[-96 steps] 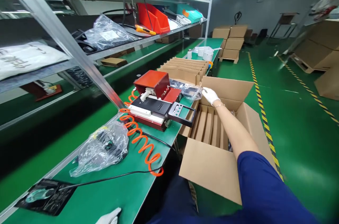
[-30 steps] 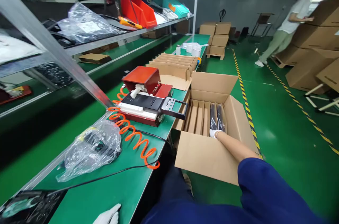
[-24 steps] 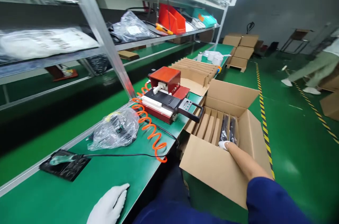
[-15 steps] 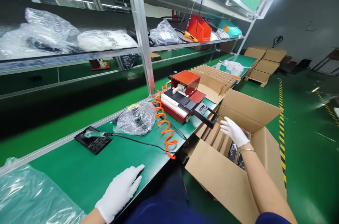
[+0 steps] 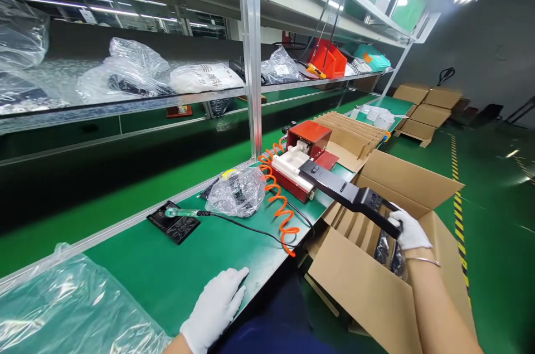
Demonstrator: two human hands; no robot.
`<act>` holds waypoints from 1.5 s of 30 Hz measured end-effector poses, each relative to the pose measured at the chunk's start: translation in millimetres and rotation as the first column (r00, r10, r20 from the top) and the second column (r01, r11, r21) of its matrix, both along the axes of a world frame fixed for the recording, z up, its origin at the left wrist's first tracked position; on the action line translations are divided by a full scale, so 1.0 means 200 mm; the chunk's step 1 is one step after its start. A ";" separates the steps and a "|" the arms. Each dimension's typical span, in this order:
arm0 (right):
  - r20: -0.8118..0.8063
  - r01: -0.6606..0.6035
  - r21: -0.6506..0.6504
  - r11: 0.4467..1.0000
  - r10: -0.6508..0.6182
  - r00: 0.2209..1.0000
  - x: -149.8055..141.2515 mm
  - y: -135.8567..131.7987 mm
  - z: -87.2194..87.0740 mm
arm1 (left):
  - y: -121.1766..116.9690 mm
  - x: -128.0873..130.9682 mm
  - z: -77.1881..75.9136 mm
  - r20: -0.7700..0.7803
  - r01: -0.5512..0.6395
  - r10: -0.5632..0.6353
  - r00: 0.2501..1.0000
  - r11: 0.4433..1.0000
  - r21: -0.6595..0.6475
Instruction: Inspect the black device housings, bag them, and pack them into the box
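Now right hand clamped on black lever handle lower right, over open carton, left hand flat, fingers apart, on green bench, probably just resting.

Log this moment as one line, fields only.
right hand: grip on black handheld device over open carton | left hand: flat on green bench | red machine: on bench
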State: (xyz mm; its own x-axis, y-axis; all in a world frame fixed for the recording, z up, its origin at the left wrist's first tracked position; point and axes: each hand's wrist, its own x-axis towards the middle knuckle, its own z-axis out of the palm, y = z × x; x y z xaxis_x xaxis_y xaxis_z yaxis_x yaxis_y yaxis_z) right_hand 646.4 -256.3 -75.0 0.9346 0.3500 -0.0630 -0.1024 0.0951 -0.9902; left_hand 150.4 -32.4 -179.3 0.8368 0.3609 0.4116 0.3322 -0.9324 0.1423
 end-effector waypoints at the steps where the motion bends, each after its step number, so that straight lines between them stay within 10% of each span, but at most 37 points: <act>1: -0.018 0.009 0.005 1.000 -0.009 1.000 0.00 -0.04 0.00 | 0.00 0.00 0.00 0.003 0.004 -0.004 1.000 1.000 0.005; 7: -0.072 0.051 0.111 0.992 -0.043 0.996 -0.07 -0.08 0.04 | 0.01 -0.01 0.04 -0.052 0.022 -0.027 0.998 0.995 -0.097; 12: 0.067 0.056 0.267 0.962 -0.077 0.995 -0.16 -0.17 0.24 | 0.02 -0.05 0.13 -0.146 -0.032 -0.025 0.989 0.926 -0.375; 19: 0.447 -0.151 0.133 0.980 0.077 0.891 -0.34 -0.10 0.76 | 0.26 -0.19 0.81 0.244 -0.107 0.352 0.904 0.737 -0.668; 21: 0.565 -0.281 0.042 0.959 0.209 0.798 -0.45 0.07 0.92 | 0.29 -0.20 1.01 0.274 0.051 0.202 0.940 0.713 -0.699; 24: 0.689 -0.538 -0.174 0.825 0.492 0.533 -0.69 0.40 1.12 | 0.27 -0.15 1.15 0.018 0.128 -0.176 0.984 0.636 -0.761; 26: 0.750 -0.666 -0.255 0.701 0.578 0.322 -0.88 0.63 1.20 | 0.23 -0.12 1.15 -0.001 0.162 -0.325 0.946 0.475 -0.865; 29: 0.778 -0.834 -0.340 0.434 0.628 0.010 -1.17 0.92 1.25 | 0.19 -0.14 1.06 0.173 0.251 -0.365 0.915 0.179 -0.951; 31: 0.789 -0.877 -0.358 0.321 0.606 -0.100 -1.36 1.08 1.27 | 0.16 -0.21 0.99 0.291 0.326 -0.253 0.923 0.108 -0.939; 35: 0.808 -0.839 -0.411 0.355 0.569 -0.155 -1.70 1.31 1.30 | 0.10 -0.38 0.88 0.401 0.353 0.247 0.882 0.216 -0.910; 38: 0.854 -0.785 -0.415 0.460 0.495 -0.161 -1.84 1.35 1.23 | 0.07 -0.49 0.82 0.509 0.366 0.558 0.655 0.354 -0.860; 42: 0.868 -0.905 -0.112 0.411 0.484 0.112 -1.92 1.26 0.81 | 0.12 -0.61 0.77 0.679 0.314 0.718 0.153 0.617 -0.722; 45: 0.724 -0.862 -0.337 0.379 0.690 0.020 -2.02 1.18 0.36 | 0.17 -0.66 0.76 0.668 0.190 0.730 -0.142 0.682 -0.706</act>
State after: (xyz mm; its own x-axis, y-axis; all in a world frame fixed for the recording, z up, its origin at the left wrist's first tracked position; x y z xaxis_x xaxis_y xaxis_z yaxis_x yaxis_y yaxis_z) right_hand 243.4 -20.4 -2.3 -0.2515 0.8159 0.5206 0.4178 0.5767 -0.7020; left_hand 19.1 1.2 -27.1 -0.4501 0.8685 0.2074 -0.3623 -0.3899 0.8466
